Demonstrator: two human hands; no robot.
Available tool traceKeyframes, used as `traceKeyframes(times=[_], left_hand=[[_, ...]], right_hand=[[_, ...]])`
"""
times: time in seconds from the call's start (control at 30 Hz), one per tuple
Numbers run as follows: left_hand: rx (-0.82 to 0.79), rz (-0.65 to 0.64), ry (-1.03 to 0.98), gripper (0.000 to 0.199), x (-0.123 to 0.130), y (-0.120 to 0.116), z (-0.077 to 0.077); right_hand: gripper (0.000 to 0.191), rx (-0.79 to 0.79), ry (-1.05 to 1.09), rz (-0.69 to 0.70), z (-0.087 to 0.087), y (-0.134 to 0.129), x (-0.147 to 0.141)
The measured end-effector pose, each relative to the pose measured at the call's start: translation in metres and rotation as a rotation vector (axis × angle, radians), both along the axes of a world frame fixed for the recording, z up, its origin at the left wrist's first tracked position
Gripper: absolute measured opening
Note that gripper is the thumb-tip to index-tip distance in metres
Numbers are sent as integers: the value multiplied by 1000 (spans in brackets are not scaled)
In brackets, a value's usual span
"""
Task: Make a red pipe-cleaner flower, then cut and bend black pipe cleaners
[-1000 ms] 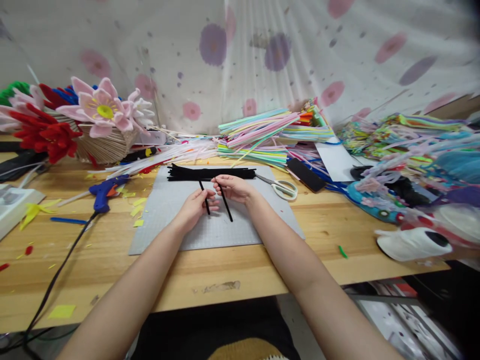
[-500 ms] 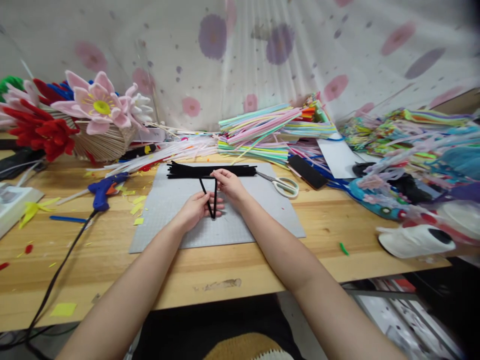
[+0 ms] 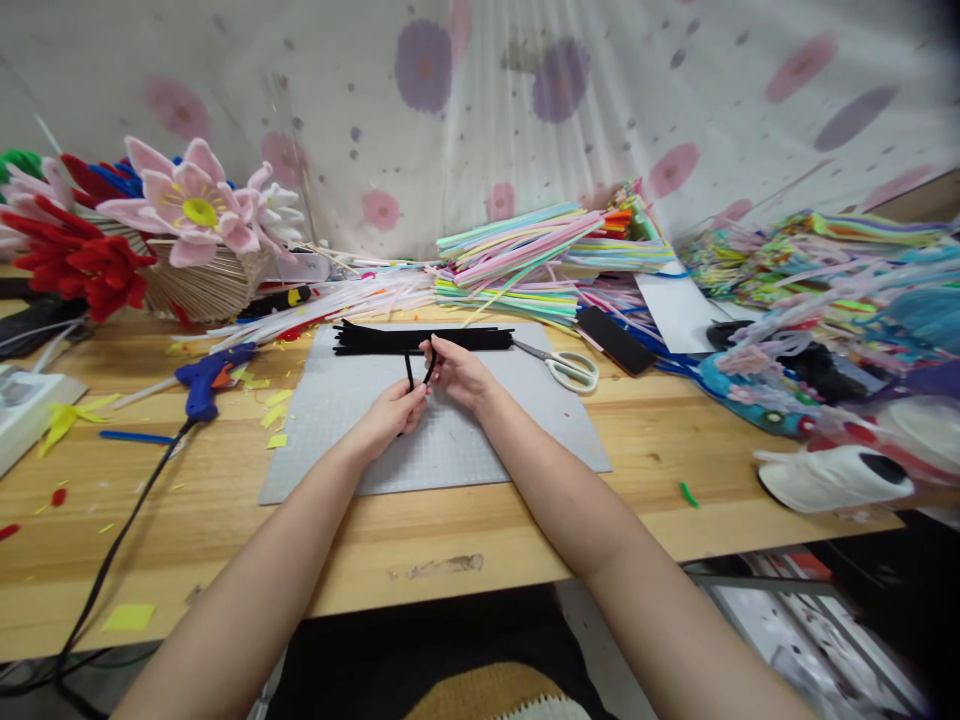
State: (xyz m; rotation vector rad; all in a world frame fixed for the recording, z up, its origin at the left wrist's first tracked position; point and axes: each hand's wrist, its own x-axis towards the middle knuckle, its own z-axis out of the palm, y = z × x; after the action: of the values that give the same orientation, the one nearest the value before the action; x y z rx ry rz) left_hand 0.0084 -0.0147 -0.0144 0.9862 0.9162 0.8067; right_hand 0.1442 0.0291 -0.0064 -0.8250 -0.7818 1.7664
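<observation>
A bent black pipe cleaner point(image 3: 409, 370) is between my two hands, over the grey cutting mat point(image 3: 465, 450). My left hand point(image 3: 391, 412) pinches it low down, with a short dark end showing under the fingers. With thumb and fingertips my right hand point(image 3: 456, 370) grips its other part, which curves near the thumb. Just behind my hands a bundle of black pipe cleaners point(image 3: 375, 339) lies across the top of the mat. White-handled scissors point(image 3: 571, 372) rest at the mat's right edge, their blades pointing at the bundle.
To the left lie a blue glue gun point(image 3: 202, 385) with its cord and yellow scraps point(image 3: 276, 415). Pastel pipe cleaners point(image 3: 517, 250) are heaped at the back beside a black phone-like slab point(image 3: 615, 340). A white thread spool point(image 3: 832, 478) lies right. Pipe-cleaner flowers point(image 3: 199, 210) stand back left.
My left hand has closed its fingers and slid up the pipe cleaner, nearer my right hand. The pipe cleaner's narrow V is now largely covered, and its right side curves.
</observation>
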Motion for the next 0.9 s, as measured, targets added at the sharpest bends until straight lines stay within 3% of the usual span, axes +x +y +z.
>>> traceKeyframes(times=[0.17,0.37,0.6,0.9], left_hand=[[23,5,103,16,5,-4,3],[25,-4,131,19,6,-5,3],[30,24,149,17,6,-3,1],[54,69,244,12,11,-3,8]], right_hand=[[8,-78,131,-73,2,2,3],[16,-139,147,17,3,3,5],[19,-239,235,-108,0,8,10],[11,-128,177,-164,-2,8,8]])
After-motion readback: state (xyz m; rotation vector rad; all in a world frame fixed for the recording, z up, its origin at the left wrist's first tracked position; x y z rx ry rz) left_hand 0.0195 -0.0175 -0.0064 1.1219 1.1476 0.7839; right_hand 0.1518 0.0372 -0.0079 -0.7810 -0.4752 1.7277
